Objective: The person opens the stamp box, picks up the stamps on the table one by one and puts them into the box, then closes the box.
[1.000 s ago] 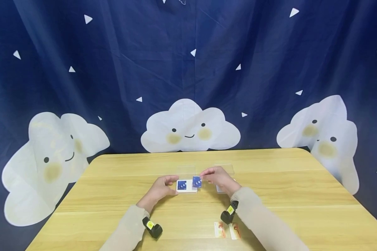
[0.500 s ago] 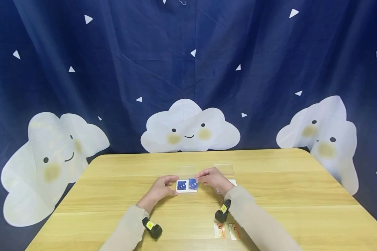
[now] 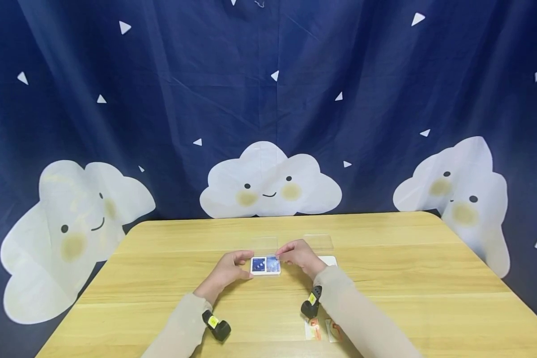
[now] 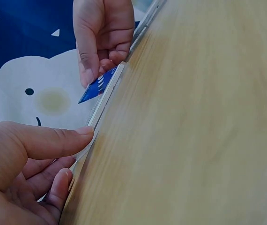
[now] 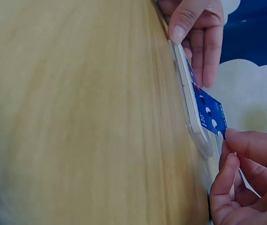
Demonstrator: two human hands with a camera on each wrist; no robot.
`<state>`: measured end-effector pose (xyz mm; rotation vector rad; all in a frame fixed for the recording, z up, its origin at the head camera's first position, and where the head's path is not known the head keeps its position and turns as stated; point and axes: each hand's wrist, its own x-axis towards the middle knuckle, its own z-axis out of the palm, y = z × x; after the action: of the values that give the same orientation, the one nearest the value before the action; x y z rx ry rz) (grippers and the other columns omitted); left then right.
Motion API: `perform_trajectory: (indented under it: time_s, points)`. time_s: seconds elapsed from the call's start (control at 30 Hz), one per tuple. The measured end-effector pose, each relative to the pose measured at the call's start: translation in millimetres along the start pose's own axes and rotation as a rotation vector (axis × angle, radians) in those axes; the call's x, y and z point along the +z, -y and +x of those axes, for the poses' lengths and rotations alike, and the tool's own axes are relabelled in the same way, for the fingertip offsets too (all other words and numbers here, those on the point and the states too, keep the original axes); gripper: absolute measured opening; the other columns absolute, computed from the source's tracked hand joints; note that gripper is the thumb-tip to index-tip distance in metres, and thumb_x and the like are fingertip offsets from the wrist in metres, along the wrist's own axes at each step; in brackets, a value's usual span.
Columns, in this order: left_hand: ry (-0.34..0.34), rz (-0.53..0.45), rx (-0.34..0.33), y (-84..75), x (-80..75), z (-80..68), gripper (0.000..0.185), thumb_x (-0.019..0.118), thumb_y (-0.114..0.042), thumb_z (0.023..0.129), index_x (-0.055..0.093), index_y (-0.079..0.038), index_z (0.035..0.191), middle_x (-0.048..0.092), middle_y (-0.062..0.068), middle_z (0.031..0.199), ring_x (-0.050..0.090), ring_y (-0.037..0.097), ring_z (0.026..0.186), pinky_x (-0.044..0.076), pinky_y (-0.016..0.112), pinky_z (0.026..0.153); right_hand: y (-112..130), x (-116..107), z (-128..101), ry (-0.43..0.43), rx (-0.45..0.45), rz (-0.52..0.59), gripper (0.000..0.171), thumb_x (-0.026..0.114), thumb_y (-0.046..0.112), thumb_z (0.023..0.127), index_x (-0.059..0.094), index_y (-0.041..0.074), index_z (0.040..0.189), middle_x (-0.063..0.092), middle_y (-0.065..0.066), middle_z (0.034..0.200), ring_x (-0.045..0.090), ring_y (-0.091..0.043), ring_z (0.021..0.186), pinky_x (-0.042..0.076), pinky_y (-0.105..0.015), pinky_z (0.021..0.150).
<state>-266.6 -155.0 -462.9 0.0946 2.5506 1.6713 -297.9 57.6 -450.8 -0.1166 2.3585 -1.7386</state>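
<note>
- The right hand (image 3: 298, 255) pinches a small blue card (image 5: 210, 116) by its far edge, with the thumb and first fingers curled on it.
- The blue card is tilted. Its low edge sits in the white tray (image 3: 265, 273), and its high edge is in the pinch, as the right wrist view shows.
- Seen from the head camera, the card lies at about 9 o'clock from the right hand, very close, on the right half of the tray.
- A second blue card (image 3: 258, 265) already lies flat in the left half of the tray, just beside the tilted one.
- The left hand (image 3: 229, 269) holds the left end of the tray, with the thumb on top and the fingers curled at its side. The tray is at 3 o'clock from this hand.
- The tray's long side runs left to right, from one hand to the other.
- The right hand is the one nearer the tilted card; the left hand only steadies the tray.
- The tray rests on the wooden worktop (image 3: 385, 278).
- Two small orange and white cards (image 3: 323, 329) lie at 6 o'clock, near the person's right sleeve.
</note>
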Motion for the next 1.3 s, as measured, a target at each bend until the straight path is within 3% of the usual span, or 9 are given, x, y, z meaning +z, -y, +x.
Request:
perform_trajectory:
  time_s: [0.43,0.8,1.3]
  points:
    - [0.009,0.021,-0.001,3.2,-0.4,2.3,0.060,0.077,0.008,0.061,0.065,-0.005,0.118,0.063,0.008,0.118,0.050,0.022,0.100,0.042,0.035,0.087,-2,7,-2,-0.065,-0.035,-0.042,0.006,0.069,-0.002,0.078,0.071,-0.004,0.083,0.069,-0.006,0.080,0.054,-0.012,0.068,0.047,-0.024,0.059]
    - [0.006,0.015,-0.002,2.0,-0.8,1.6,0.058,0.078,0.008,0.061,0.065,-0.005,0.117,0.064,0.007,0.118,0.051,0.021,0.099,0.042,0.035,0.088,-2,10,-2,-0.109,0.011,-0.049,0.006,0.069,-0.002,0.078,0.072,-0.001,0.083,0.069,-0.006,0.083,0.055,-0.014,0.073,0.047,-0.024,0.060]
    - [0.025,0.019,-0.003,1.7,-1.0,1.2,0.059,0.078,0.007,0.063,0.064,-0.004,0.119,0.063,0.009,0.120,0.050,0.022,0.100,0.041,0.037,0.089,-2,12,-3,-0.137,-0.039,-0.099,0.005,0.070,-0.002,0.077,0.072,-0.002,0.082,0.067,-0.006,0.076,0.053,-0.012,0.066,0.045,-0.022,0.057]
